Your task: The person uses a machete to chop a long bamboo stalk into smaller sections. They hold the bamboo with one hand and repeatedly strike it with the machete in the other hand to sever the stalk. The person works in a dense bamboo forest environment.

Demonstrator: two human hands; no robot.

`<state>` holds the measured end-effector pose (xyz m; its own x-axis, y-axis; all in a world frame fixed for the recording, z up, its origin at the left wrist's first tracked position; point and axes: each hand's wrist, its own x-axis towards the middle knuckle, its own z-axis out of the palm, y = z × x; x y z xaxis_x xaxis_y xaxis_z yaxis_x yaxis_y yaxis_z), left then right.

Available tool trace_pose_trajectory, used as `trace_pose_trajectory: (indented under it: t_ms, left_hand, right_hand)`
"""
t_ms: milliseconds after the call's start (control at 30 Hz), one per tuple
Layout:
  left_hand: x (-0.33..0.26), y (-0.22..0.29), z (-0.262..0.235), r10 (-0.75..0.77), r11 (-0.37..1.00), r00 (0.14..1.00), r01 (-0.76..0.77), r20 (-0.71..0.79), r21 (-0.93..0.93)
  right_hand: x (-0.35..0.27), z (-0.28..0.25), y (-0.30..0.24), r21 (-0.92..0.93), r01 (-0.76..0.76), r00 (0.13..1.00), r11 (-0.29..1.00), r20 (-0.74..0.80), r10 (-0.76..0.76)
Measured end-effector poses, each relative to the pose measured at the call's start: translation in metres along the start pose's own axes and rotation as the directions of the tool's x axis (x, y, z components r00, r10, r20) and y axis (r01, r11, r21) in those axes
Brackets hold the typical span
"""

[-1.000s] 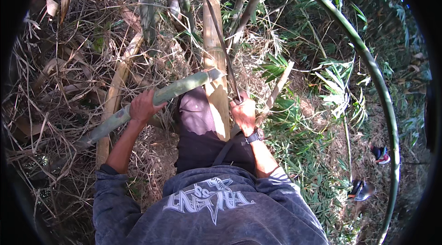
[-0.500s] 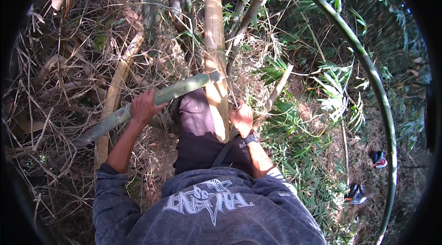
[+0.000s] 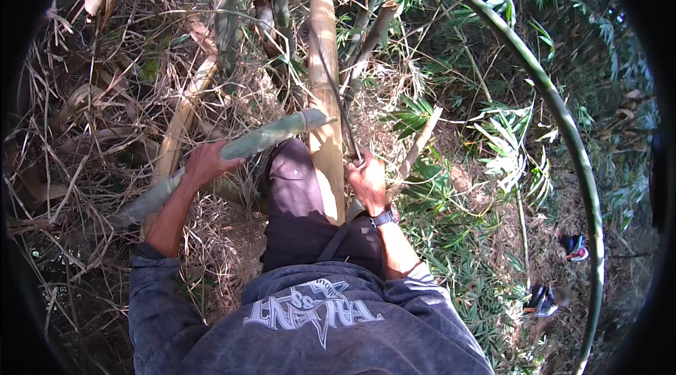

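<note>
My left hand (image 3: pixel 206 164) is wrapped round a cut length of green bamboo (image 3: pixel 271 133), which slants from the lower left up to the middle. Its cut end lies against or just over a thick yellowish bamboo stem (image 3: pixel 323 65); I cannot tell if they touch. To the right of that stem, my right hand (image 3: pixel 368 181) is closed on the handle of a machete (image 3: pixel 339 99). The long dark blade is seen nearly edge-on and points away from me across the stem. The handle is mostly hidden in my fist.
Dry twigs and fallen branches (image 3: pixel 91 142) tangle on the left. Several standing bamboo stems (image 3: pixel 227 16) rise ahead. A long green bamboo (image 3: pixel 563 111) arches down the right side over leafy growth. Two people (image 3: pixel 543 300) (image 3: pixel 574 247) are at the far lower right.
The machete blade has come up and now shows along its length, where before it was short and low. My left hand and the green bamboo have shifted slightly left.
</note>
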<state>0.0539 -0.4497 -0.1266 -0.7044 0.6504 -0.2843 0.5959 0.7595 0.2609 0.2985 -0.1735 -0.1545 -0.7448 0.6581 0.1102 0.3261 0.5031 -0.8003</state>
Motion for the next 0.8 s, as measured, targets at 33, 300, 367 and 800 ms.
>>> trace_pose_trajectory:
  t_ms: [33,300,367,800]
  left_hand:
    - [-0.002,0.0,0.0,0.013,1.0,1.0,-0.013,-0.002,-0.005]
    - [-0.006,0.01,0.004,-0.022,0.995,0.999,0.024,-0.025,0.093]
    - [-0.004,0.006,0.006,-0.029,0.994,0.999,0.033,-0.036,0.106]
    - [-0.005,0.021,0.01,0.028,0.996,0.998,-0.024,-0.048,0.084]
  right_hand:
    - [0.006,-0.004,-0.019,0.032,0.018,1.0,0.999,-0.013,-0.017]
    - [-0.015,0.015,0.07,-0.266,0.034,0.983,0.963,0.182,0.015]
    - [-0.029,0.026,0.073,-0.326,-0.064,0.983,0.943,0.142,0.116]
    - [-0.048,0.04,0.139,-0.37,0.033,0.999,0.929,0.018,-0.029]
